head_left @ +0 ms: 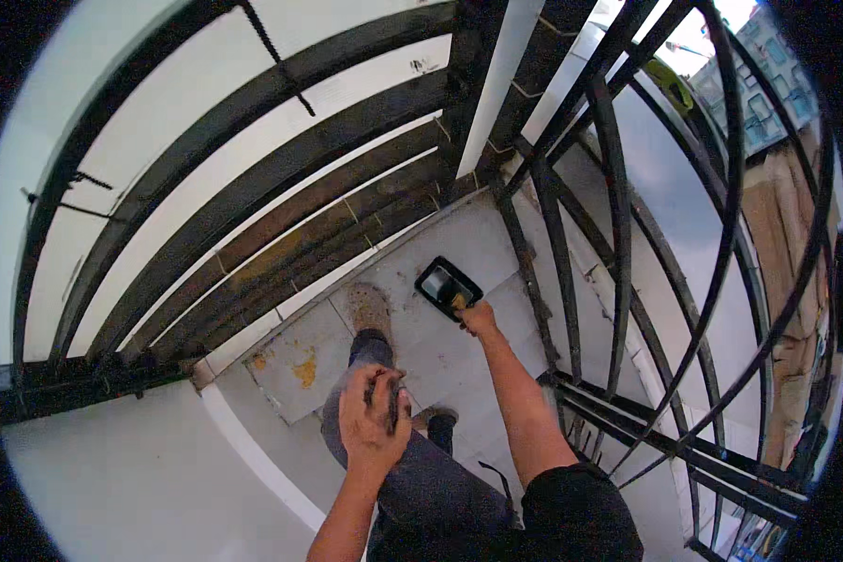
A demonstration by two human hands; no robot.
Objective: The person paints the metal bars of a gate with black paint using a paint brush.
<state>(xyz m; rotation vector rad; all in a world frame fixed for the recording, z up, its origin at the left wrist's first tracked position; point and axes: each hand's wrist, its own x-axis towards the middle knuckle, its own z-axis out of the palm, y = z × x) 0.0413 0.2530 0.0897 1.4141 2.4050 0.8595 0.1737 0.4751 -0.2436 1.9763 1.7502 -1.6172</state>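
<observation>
A small black rectangular tray [433, 269] lies on the tiled floor ahead of me, with a dark, shiny inside. At its near right corner, my right hand [479, 319] is closed on what looks like a paintbrush, whose yellowish-brown end [458, 301] dips into the tray. The fingers hide most of its handle. My left hand [369, 412] is over my bent knee, smeared with dark stains; its fingers are partly apart, and nothing shows clearly in them.
Dark horizontal slats [244, 150] rise on the left beside a white wall. Curved black metal railing bars [618, 215] stand close on the right. My shoe [370, 311] rests on pale floor tiles [431, 351] near a yellow stain [304, 371]. A white curved ledge [253, 450] runs along the lower left.
</observation>
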